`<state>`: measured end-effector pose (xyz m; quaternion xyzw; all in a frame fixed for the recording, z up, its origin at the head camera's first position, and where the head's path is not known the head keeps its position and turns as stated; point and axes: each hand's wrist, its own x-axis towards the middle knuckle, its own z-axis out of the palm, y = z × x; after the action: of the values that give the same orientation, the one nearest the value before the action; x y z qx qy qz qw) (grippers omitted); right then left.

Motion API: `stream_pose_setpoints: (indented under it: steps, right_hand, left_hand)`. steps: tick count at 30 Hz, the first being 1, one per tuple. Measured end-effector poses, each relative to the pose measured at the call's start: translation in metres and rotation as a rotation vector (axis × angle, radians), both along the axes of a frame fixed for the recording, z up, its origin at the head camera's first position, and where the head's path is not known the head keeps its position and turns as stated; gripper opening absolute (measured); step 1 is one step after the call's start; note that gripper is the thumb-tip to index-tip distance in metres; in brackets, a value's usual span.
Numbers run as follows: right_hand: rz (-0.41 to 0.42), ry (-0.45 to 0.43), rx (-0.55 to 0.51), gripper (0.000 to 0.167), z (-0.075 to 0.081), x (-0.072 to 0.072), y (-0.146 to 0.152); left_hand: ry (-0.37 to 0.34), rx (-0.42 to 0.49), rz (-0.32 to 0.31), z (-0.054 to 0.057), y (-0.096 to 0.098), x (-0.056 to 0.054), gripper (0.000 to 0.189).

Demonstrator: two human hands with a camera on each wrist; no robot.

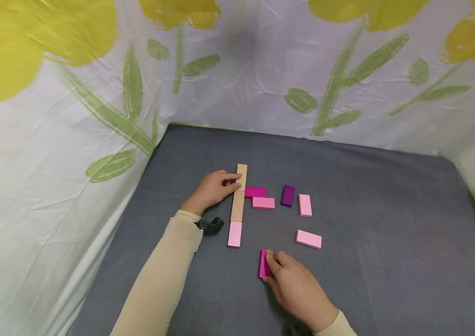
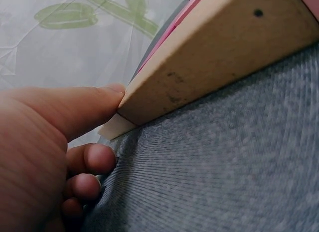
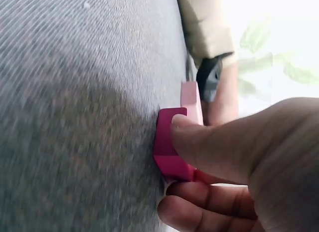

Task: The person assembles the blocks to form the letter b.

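My left hand (image 1: pixel 214 189) touches the far plain wooden block (image 1: pixel 242 169) with the tips of thumb and index finger. In the left wrist view the thumb (image 2: pixel 94 105) lies at the upper edge of the wood, the other fingers bent beneath. That block lines up end to end with a second wooden block (image 1: pixel 237 206) and a pink block (image 1: pixel 234 234). Nearer the front, my right hand (image 1: pixel 298 287) pinches a magenta block (image 3: pixel 169 137), its thumb flat against one face. The block is over the cloth, right of the row's near end.
Right of the row lie a magenta block (image 1: pixel 255 192) and a pink block (image 1: pixel 263 203), side by side but offset. Further right are a purple block (image 1: pixel 288 196) and two pink blocks (image 1: pixel 305 206). Dark grey cloth (image 1: pixel 388 242) covers the table; flower-painted sheeting (image 1: pixel 258 93) hangs around it.
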<state>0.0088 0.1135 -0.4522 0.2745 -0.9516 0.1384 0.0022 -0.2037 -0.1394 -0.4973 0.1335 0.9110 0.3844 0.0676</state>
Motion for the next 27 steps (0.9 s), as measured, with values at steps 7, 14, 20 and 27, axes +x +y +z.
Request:
stream_pose_setpoints:
  steps: [7,14,20,27]
  right_hand:
    - [0.094,-0.012,-0.013,0.043,-0.001,-0.002,-0.018]
    - [0.176,-0.063,-0.009,0.041,-0.001,-0.009,-0.039]
    - [0.214,-0.083,-0.010,0.041,-0.001,-0.015,-0.049]
    - [0.215,-0.131,-0.021,0.042,-0.002,-0.022,-0.053]
  left_hand:
    - [-0.021,0.011,0.003,-0.005,0.001,0.001,0.039]
    - [-0.007,0.016,0.002,-0.003,-0.001,0.000,0.039]
    - [-0.008,0.021,0.005,0.000,0.000,0.001,0.039]
    - [-0.002,0.033,0.007,0.000,0.000,0.000,0.039]
